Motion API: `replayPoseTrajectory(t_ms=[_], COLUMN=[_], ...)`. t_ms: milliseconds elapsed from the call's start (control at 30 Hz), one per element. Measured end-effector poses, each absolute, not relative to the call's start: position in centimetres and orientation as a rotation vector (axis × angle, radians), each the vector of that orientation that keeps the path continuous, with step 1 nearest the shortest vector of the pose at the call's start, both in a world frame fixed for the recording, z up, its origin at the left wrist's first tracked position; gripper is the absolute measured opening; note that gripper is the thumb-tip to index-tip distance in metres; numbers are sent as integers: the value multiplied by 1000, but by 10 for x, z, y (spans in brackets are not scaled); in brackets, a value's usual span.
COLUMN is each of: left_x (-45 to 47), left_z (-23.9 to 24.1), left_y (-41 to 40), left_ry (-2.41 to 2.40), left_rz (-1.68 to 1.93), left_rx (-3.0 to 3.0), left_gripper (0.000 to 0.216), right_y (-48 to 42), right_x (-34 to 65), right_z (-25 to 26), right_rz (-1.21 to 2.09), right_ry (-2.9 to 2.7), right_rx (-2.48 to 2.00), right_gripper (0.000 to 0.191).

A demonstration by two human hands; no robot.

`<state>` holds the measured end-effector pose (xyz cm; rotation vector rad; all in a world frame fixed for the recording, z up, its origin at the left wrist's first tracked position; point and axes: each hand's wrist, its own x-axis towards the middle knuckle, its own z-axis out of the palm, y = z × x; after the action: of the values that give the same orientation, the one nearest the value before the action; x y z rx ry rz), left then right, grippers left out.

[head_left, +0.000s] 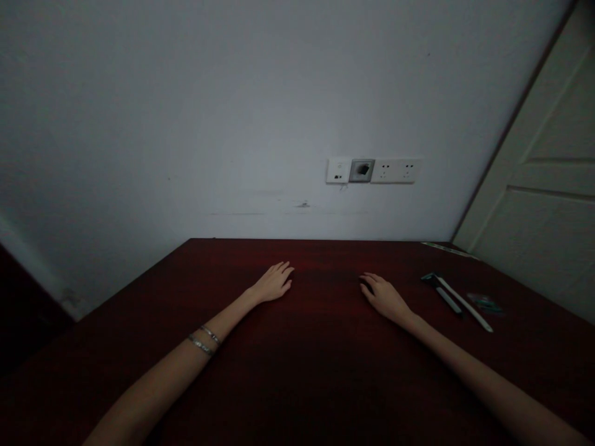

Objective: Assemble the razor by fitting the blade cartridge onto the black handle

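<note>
Head view: the dark-headed tool (449, 300) lies to the right of my right hand (385, 300), apart from it. Its long axis slants, with the head pointing away from me and leftward, and the grey handle running back toward me and rightward. Just beside it, farther out from that hand, a white stick (467, 305) runs along nearly the same slant; I cannot tell whether its far end touches the tool's head. Farther right again is a small packet (486, 303) with greenish contents too blurred to make out.

My right hand and my left hand (274, 284) both rest open, palms down, fingers loosely spread, well apart from each other.

Under them is a dark red tabletop (320, 353), dimly lit. A thin pale strip (450, 250) lies along its far right edge, beyond my right hand. Ahead of both hands rises a pale, scuffed wall (242, 124) with a row of sockets (395, 171); a panelled door (548, 204) stands off to the right.

I count one tool, one stick, one packet, one strip, and two bracelets (199, 344) on my left forearm.
</note>
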<state>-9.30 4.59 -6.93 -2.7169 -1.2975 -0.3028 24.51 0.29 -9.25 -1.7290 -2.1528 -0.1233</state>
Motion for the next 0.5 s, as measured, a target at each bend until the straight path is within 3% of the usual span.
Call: replayPoseTrajectory(t_ms=[233,500], left_x=[-89,-90], left_z=[-79,-82], left_y=[59,63], left_ry=[-1442,-1416], left_rz=[-414,-400], left_rx=[-2888,-2899], left_gripper=[62,65], right_y=[3,2], right_x=[246,246], right_z=[-96,-93], right_rz=[-125,-138], right_ry=[-2123,-2146], right_rx=[-1654,-1668], right_gripper=[42,43])
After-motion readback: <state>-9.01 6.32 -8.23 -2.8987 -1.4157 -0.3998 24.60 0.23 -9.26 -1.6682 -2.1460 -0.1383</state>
